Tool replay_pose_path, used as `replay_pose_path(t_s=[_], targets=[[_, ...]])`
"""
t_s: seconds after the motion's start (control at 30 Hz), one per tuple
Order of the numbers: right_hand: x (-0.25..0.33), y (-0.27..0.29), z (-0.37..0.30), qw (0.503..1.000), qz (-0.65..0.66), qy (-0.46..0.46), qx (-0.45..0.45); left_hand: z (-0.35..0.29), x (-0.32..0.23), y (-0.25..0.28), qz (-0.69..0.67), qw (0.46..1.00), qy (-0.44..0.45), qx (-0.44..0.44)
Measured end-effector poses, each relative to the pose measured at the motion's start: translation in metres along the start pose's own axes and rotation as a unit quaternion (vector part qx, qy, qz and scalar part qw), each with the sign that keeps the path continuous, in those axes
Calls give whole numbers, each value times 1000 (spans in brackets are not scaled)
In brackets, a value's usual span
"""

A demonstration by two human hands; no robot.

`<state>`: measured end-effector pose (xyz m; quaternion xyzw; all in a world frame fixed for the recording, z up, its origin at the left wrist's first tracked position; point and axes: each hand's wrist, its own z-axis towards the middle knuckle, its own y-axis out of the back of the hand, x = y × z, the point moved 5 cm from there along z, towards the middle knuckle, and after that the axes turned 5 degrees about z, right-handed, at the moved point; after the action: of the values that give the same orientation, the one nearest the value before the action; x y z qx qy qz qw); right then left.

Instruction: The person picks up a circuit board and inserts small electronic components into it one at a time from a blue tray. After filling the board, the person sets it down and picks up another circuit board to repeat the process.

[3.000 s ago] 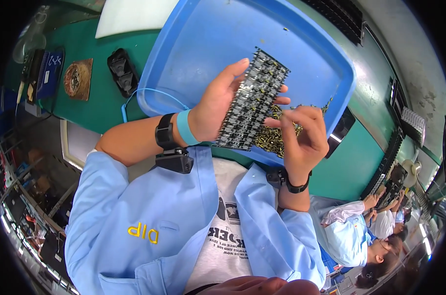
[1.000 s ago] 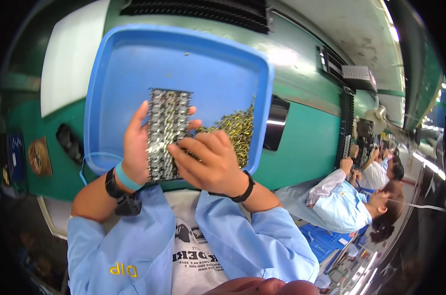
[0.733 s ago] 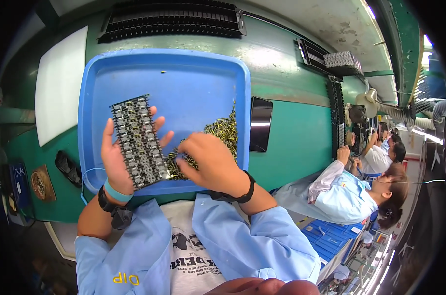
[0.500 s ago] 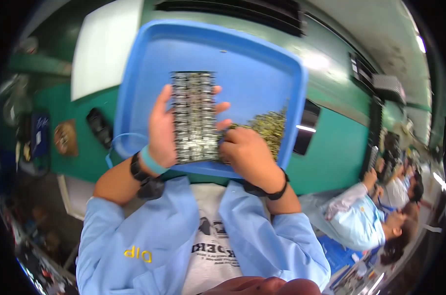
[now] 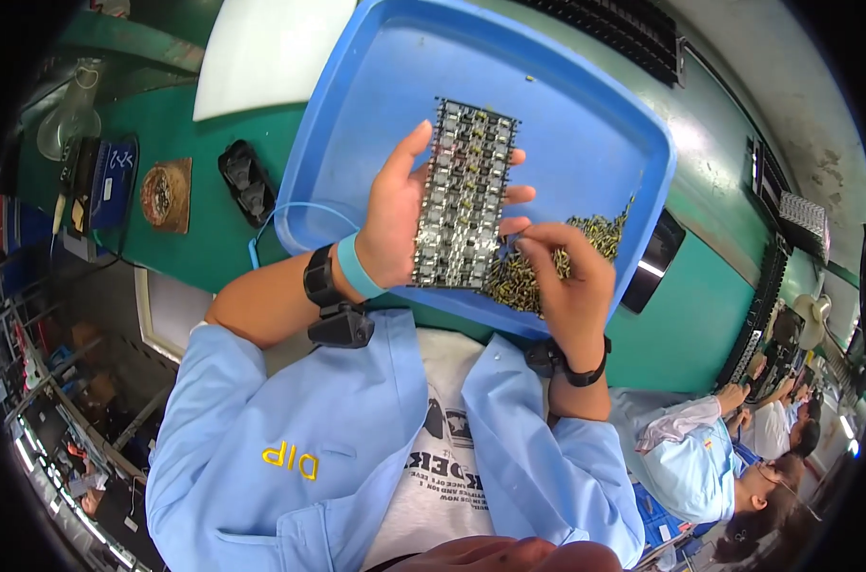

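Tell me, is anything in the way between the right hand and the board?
Only the fingers of the left hand: they poke past the right edge of the circuit board panel, the lowest close by the right hand. Nothing visible covers the panel's face. The pile of small yellow-and-black parts lies in the blue tray below.

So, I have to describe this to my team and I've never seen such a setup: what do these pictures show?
There is no machine: these are a person's bare hands. Every picture comes from a wide fisheye camera on the person's head, looking down, so straight edges bend and the blue jacket shows below. The left hand holds a dark panel with silvery rows. The right hand is beside it, by a heap of tiny yellowish-and-dark pieces; whether it pinches one is too small to tell. The heap lies in a blue tray on a green table. Left of the tray are a black container and a white sheet.
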<state>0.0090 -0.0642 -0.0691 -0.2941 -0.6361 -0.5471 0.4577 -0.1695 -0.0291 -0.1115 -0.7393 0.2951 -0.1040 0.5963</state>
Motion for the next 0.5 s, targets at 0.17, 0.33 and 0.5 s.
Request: replay_pose_path(t_s=[0.17, 0.33, 0.5], targets=[[-15, 2, 0, 979, 195, 46, -19, 4, 7, 8, 21, 1000, 5, -10], [-17, -3, -3, 942, 323, -57, -70, 2, 10, 8, 65, 998, 16, 11], [-25, -11, -10, 961, 268, -31, -57, -8, 14, 14, 90, 996, 13, -14]])
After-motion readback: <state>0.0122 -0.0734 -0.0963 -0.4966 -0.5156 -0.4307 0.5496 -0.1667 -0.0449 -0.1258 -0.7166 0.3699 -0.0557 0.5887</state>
